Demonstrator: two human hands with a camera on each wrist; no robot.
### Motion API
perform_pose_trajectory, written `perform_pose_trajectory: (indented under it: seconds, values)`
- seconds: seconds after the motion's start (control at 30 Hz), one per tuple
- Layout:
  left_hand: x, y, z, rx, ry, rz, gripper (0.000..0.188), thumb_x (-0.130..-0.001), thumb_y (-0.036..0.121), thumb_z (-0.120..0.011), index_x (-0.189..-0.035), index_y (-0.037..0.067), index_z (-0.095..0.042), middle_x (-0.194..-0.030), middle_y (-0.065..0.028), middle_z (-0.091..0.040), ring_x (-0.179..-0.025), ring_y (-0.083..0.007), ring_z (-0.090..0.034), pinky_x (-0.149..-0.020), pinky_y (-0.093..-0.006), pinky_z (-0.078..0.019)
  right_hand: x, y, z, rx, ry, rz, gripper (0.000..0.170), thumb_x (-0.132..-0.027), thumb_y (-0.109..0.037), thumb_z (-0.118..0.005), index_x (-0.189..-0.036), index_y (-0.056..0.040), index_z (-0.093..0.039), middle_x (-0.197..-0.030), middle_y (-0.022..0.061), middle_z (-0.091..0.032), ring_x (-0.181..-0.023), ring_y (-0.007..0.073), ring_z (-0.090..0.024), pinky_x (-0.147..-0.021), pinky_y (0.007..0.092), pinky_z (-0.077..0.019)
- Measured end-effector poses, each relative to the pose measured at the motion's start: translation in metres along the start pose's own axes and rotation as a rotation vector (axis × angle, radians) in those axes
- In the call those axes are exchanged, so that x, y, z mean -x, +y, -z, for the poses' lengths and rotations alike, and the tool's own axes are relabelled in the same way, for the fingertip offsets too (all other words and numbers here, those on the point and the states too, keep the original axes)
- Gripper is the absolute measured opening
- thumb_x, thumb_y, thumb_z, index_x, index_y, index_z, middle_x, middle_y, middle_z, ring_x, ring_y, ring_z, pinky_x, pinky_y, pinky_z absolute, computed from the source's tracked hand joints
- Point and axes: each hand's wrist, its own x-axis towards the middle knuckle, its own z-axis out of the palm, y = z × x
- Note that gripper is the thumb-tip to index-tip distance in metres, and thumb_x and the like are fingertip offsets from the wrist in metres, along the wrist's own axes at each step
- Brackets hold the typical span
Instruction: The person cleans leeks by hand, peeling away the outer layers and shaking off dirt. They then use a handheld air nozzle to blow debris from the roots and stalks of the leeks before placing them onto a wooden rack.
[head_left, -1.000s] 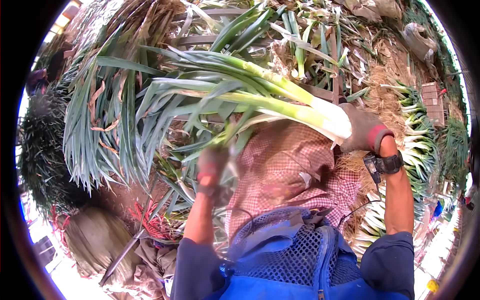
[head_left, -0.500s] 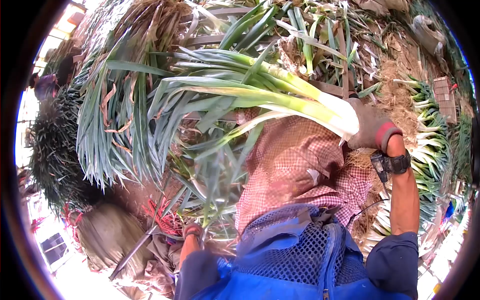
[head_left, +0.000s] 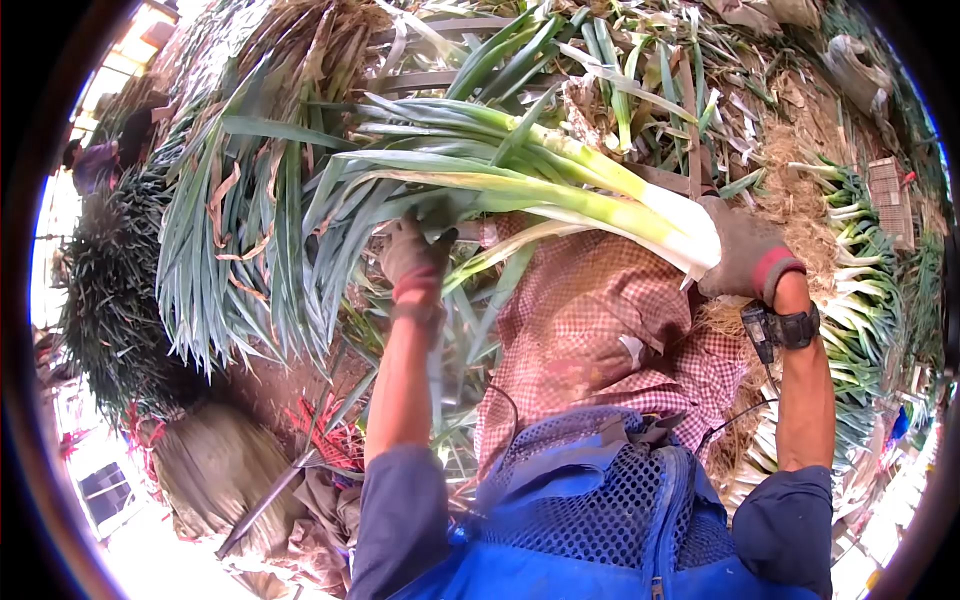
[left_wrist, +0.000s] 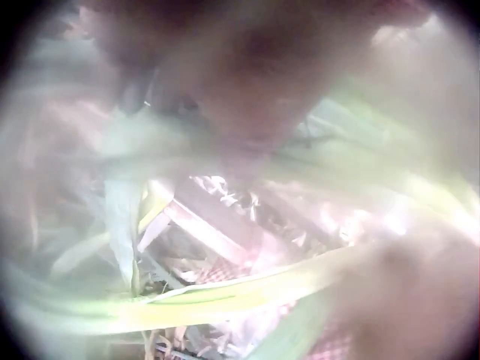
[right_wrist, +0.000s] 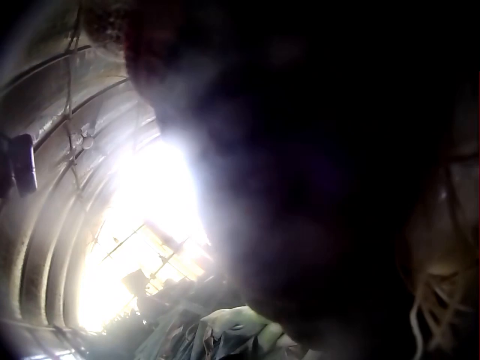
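Several leeks [head_left: 650, 215] lie across the view in a bunch, white root ends right and long blue-green leaves fanned left. My gloved right hand [head_left: 745, 250] grips them at the root end. In the right wrist view a dark shape covers much of the picture, with pale roots [right_wrist: 435, 311] beside it. My gloved left hand [head_left: 412, 258] is under the leaves, thumb apart from the fingers, fingertips right at the foliage. One paler leaf [head_left: 530, 240] hangs below the bunch, near that hand. The left wrist view is blurred, with a yellow-green leaf [left_wrist: 217, 296] crossing it.
A checked cloth [head_left: 590, 320] covers the lap. Leek piles stand at the left [head_left: 110, 290], and a row of leeks [head_left: 855, 270] lies at right. Leaf scraps litter the ground ahead. Red ties [head_left: 325, 435] and a greenish sack [head_left: 220, 460] sit at lower left.
My blurred left hand went down to the lower left beside loose leaves, then came back up to the foliage. My right hand keeps its grip on the leeks.
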Motion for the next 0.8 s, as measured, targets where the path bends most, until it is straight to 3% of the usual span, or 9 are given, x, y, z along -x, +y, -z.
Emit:
perform_pose_trajectory:
  seconds: [0.13,0.2,0.23,0.27,0.33,0.4,0.6,0.63,0.8]
  values:
    - [0.014,-0.018,-0.021,-0.164,-0.523,0.043,0.033,-0.099,0.040,-0.066,-0.109,0.009,-0.074,-0.095,-0.0231,-0.077,-0.097,-0.0435,-0.075,-0.087,-0.0553,-0.0583,-0.002,0.003,-0.002,-0.004,-0.032,-0.022,0.089,-0.073,-0.038,-0.090,-0.146,-0.0066,-0.050,-0.115,0.0245,-0.074,-0.107,0.0464,-0.073,-0.097,0.0512,-0.0586]
    - [0.080,-0.087,-0.022,-0.208,-0.465,-0.134,0.031,-0.105,0.027,-0.049,-0.111,0.010,-0.075,-0.096,-0.0227,-0.077,-0.089,-0.0435,-0.076,-0.078,-0.0572,-0.0591,-0.001,0.003,-0.006,-0.014,-0.010,-0.009,0.090,-0.073,-0.039,-0.090,-0.147,-0.0066,-0.049,-0.114,0.0248,-0.074,-0.107,0.0464,-0.073,-0.097,0.0513,-0.0586]
    - [0.103,-0.131,-0.027,-0.320,-0.607,0.138,0.029,-0.100,0.026,-0.056,-0.114,0.011,-0.076,-0.097,-0.0221,-0.077,-0.091,-0.0435,-0.076,-0.079,-0.0563,-0.0593,-0.002,0.004,-0.006,-0.016,0.026,0.002,0.091,-0.074,-0.039,-0.089,-0.148,-0.0067,-0.048,-0.114,0.0251,-0.074,-0.107,0.0463,-0.073,-0.096,0.0514,-0.0586]
    - [0.134,-0.152,0.003,-0.256,-0.537,0.145,0.029,-0.097,0.026,-0.059,-0.116,0.011,-0.076,-0.097,-0.0212,-0.078,-0.093,-0.0439,-0.075,-0.080,-0.0567,-0.0593,-0.005,0.007,-0.007,-0.018,0.030,-0.002,0.091,-0.074,-0.039,-0.089,-0.148,-0.0067,-0.048,-0.114,0.0251,-0.074,-0.107,0.0463,-0.073,-0.096,0.0514,-0.0586]
    - [0.215,-0.279,0.002,-0.575,-0.897,0.248,0.034,-0.098,0.030,-0.062,-0.122,0.010,-0.075,-0.112,-0.0213,-0.078,-0.102,-0.0398,-0.076,-0.083,-0.0527,-0.0612,-0.007,0.012,-0.012,-0.026,-0.003,0.028,0.091,-0.075,-0.040,-0.089,-0.148,-0.0064,-0.047,-0.113,0.0254,-0.074,-0.107,0.0466,-0.073,-0.096,0.0516,-0.0586]
    - [0.276,-0.308,0.029,-0.825,-1.182,0.269,0.052,-0.095,0.038,-0.071,-0.138,0.009,-0.069,-0.115,-0.0192,-0.078,-0.105,-0.0384,-0.076,-0.086,-0.0526,-0.0610,-0.007,0.008,-0.008,0.006,-0.026,0.008,0.091,-0.075,-0.040,-0.089,-0.148,-0.0063,-0.047,-0.113,0.0254,-0.074,-0.107,0.0468,-0.073,-0.096,0.0519,-0.0585]
    - [0.178,-0.161,0.051,-0.063,-0.517,0.428,0.066,-0.094,0.036,-0.077,-0.152,0.011,-0.059,-0.121,-0.0205,-0.076,-0.112,-0.0389,-0.075,-0.092,-0.0470,-0.0604,-0.005,0.004,-0.006,0.021,0.026,0.013,0.090,-0.074,-0.041,-0.090,-0.145,-0.0062,-0.048,-0.115,0.0266,-0.073,-0.107,0.0468,-0.072,-0.094,0.0528,-0.0582]
    - [0.150,-0.126,0.041,0.145,-0.079,-0.043,0.057,-0.095,0.024,-0.077,-0.148,0.010,-0.062,-0.123,-0.0187,-0.075,-0.110,-0.0369,-0.074,-0.093,-0.0435,-0.0593,-0.003,0.001,-0.002,0.013,0.004,0.002,0.090,-0.074,-0.042,-0.090,-0.145,-0.0065,-0.048,-0.116,0.0270,-0.072,-0.108,0.0467,-0.072,-0.094,0.0528,-0.0581]
    - [0.001,0.062,0.057,0.051,0.321,-0.465,0.053,-0.089,0.028,-0.085,-0.137,0.011,-0.069,-0.133,-0.0124,-0.071,-0.125,-0.0318,-0.065,-0.107,-0.0459,-0.0493,0.002,-0.007,0.004,0.043,-0.017,-0.054,0.091,-0.074,-0.042,-0.091,-0.145,-0.0073,-0.047,-0.116,0.0264,-0.072,-0.108,0.0462,-0.072,-0.095,0.0520,-0.0581]
